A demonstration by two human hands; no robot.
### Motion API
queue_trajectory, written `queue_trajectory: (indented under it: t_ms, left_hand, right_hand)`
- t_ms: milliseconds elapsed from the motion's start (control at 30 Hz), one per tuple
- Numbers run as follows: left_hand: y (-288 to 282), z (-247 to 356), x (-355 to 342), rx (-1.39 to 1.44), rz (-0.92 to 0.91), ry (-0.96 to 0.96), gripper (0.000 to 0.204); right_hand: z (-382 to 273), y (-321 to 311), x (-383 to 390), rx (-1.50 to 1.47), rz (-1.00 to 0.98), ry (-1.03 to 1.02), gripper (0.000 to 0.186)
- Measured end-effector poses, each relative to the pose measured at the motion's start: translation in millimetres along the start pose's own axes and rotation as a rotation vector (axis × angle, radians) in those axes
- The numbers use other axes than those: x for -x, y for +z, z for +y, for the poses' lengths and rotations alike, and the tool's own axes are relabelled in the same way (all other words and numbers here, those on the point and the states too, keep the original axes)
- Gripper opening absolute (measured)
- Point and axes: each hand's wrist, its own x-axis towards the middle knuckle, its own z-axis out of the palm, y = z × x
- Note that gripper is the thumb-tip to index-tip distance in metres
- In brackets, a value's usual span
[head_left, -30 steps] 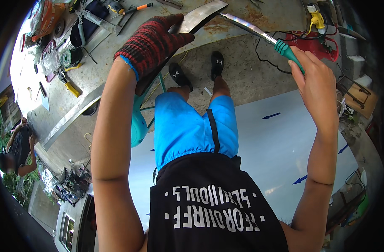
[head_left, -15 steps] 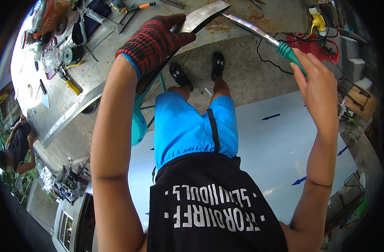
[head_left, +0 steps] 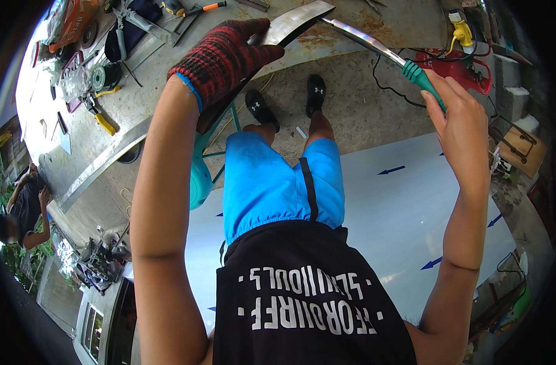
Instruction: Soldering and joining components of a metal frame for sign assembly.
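My left hand (head_left: pixel 226 61), in a red and black knit glove, grips a curved steel strip (head_left: pixel 299 23) with a shiny face and dark edge, held at the near edge of the metal worktable (head_left: pixel 345 42). My bare right hand (head_left: pixel 454 115) is wrapped round the green grip of a chrome-shafted tool (head_left: pixel 378 47). That tool's far end meets the strip's upper end; whether it has a head there I cannot make out. A teal stand (head_left: pixel 202 176) is partly visible below my left arm.
Tools and yellow-handled pliers (head_left: pixel 101 121) lie on the table's left. A co-worker (head_left: pixel 28 207) is at the far left. A red tank (head_left: pixel 454 70), cables and a wooden board (head_left: pixel 521 149) are at right. A white sheet (head_left: pixel 387 201) with blue arrows lies below.
My hands, the strip and the tool have barely moved, shifting very slightly rightward since a second ago. The co-worker at the left has shifted slightly upward in the view.
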Motion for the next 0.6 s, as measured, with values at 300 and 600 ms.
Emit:
queue_trajectory:
  t_ms: [300, 600]
  left_hand:
    - [-6.9, 8.6, 1.7, -0.039, -0.005, 0.021, 0.044]
    - [-4.0, 5.1, 2.6, -0.002, -0.046, -0.037, 0.043]
  right_hand:
    - [0.2, 1.0, -1.8, -0.005, -0.004, 0.011, 0.027]
    - [0.2, -0.6, 0.9, 0.056, 0.000, -0.021, 0.027]
